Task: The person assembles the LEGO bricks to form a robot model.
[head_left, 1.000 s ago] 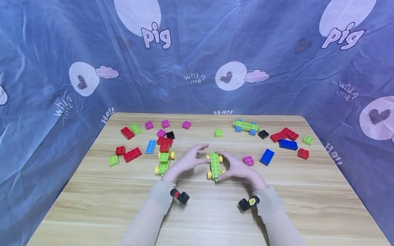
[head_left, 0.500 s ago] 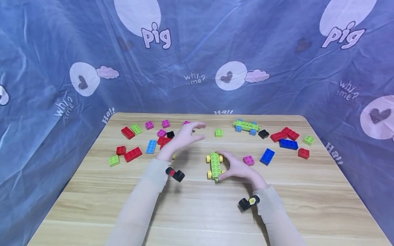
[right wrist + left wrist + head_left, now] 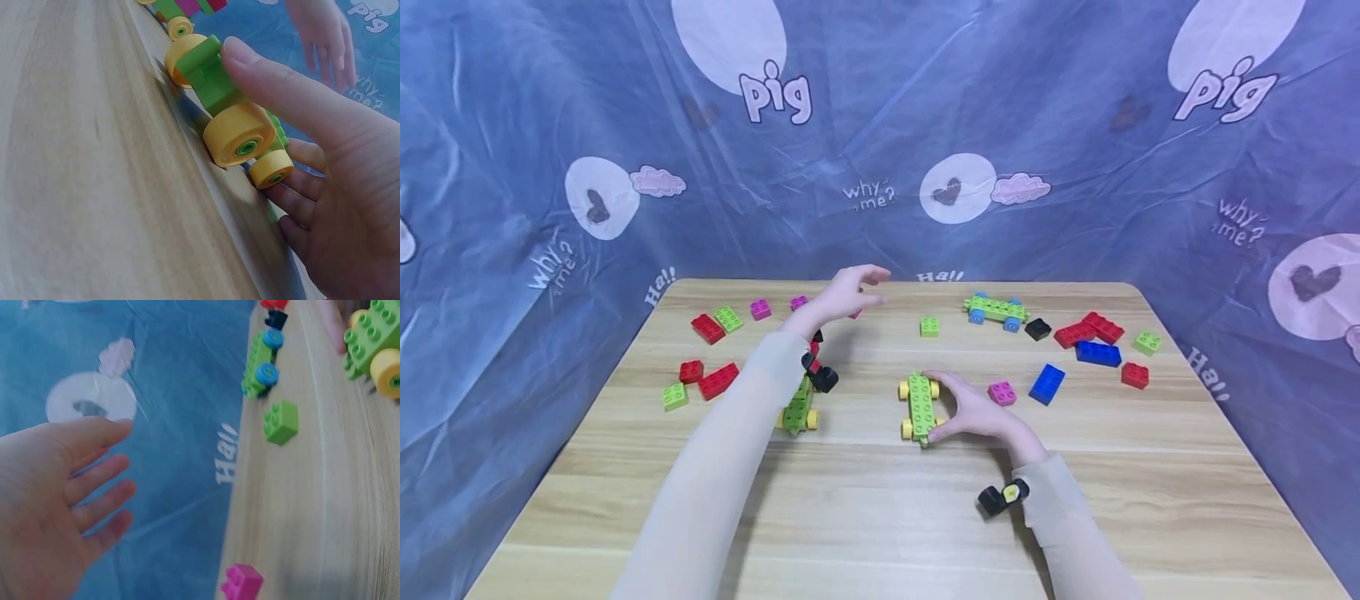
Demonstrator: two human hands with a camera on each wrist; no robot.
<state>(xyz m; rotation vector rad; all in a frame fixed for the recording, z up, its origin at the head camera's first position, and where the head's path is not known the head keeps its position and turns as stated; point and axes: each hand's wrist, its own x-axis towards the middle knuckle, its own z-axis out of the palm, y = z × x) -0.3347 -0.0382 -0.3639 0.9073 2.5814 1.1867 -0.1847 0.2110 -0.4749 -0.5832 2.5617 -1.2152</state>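
Observation:
My right hand (image 3: 973, 408) holds a green toy car base with yellow wheels (image 3: 921, 406) lengthwise on the table, thumb at its near end and fingers at its far end. In the right wrist view the thumb (image 3: 244, 53) lies against the base's end. My left hand (image 3: 844, 293), fingers loosely spread and holding nothing, is over the table's back edge. Below it a magenta brick (image 3: 856, 314) is mostly hidden; the left wrist view shows a magenta brick (image 3: 242, 582) and a green brick (image 3: 281, 422) beyond the palm.
A second yellow-wheeled car base (image 3: 800, 410) is partly covered by the left forearm. A blue-wheeled car base (image 3: 996, 309) stands at the back right. Red bricks (image 3: 718, 381) lie left; blue bricks (image 3: 1047, 384) and a magenta brick (image 3: 1002, 393) lie right. A blue printed cloth (image 3: 880, 133) hangs behind.
My left hand has moved from beside the car base, up and away toward the table's back edge, its forearm now crossing the left car. The right hand keeps its hold.

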